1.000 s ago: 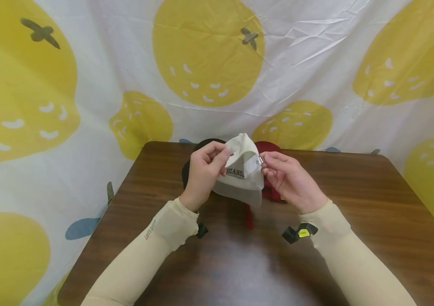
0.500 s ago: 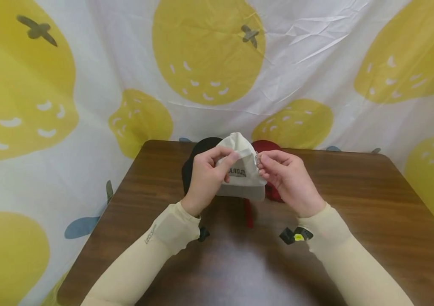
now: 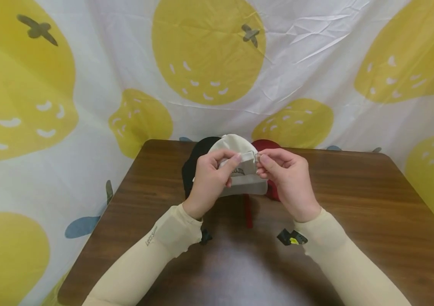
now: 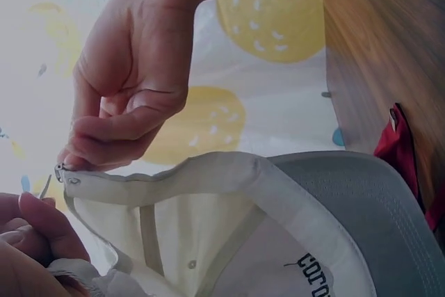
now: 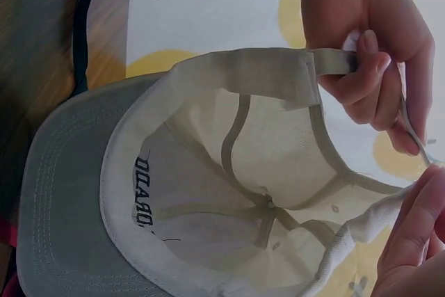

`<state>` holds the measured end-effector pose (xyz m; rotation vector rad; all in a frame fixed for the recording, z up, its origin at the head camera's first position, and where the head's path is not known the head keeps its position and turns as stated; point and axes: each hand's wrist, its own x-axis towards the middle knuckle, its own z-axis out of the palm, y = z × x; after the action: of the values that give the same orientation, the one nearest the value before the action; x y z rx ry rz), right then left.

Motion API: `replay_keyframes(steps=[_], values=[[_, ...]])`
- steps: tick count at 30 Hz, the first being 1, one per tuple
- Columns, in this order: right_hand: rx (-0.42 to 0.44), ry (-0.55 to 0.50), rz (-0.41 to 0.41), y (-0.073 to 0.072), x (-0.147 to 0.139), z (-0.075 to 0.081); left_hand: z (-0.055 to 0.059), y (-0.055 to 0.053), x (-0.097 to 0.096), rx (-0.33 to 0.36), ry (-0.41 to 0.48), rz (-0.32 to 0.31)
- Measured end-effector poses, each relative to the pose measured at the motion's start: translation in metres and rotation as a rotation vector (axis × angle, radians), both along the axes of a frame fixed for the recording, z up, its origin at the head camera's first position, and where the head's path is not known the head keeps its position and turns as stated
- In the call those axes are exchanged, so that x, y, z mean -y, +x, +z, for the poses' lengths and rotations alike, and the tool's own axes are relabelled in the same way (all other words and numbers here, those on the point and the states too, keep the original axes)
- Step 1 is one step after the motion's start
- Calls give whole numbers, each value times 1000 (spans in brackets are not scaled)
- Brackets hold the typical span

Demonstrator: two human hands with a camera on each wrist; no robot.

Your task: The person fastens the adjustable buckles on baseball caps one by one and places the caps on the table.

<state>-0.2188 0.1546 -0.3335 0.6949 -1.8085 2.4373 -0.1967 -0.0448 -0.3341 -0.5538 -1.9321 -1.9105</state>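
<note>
A cream baseball cap with a grey brim is held up between both hands, its inside facing me. My left hand pinches the fabric strap at the back of the cap. Opposite it, my right hand pinches the other end of the band by a small metal buckle. The strap's free end reaches across to the right fingertips, close to the buckle. Whether it passes through the buckle is hidden by the fingers. Dark lettering shows inside the crown.
Behind the held cap, a black cap and a red cap rest on the brown wooden table. A red strap lies toward me. A lemon-print cloth hangs behind the table.
The cap has turned so its brim lies more level. My left hand has shifted right, bringing the strap up to the buckle in the right fingers.
</note>
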Motion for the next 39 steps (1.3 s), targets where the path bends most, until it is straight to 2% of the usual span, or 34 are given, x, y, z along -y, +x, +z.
replay_keyframes(steps=[7,14,23,32,39], values=[[-36,-13,-23,2,3,0,-1,1,-1,-1,-51,23],[-59,16,-47,4,3,-1,-2,0,-1,-5,-72,17],[-60,61,-41,4,-2,0,-1,-4,2,-95,-196,53],[-63,118,-37,5,-6,1,1,-4,3,-48,-197,9],[-84,225,-102,10,-5,8,4,-4,1,-47,-208,-25]])
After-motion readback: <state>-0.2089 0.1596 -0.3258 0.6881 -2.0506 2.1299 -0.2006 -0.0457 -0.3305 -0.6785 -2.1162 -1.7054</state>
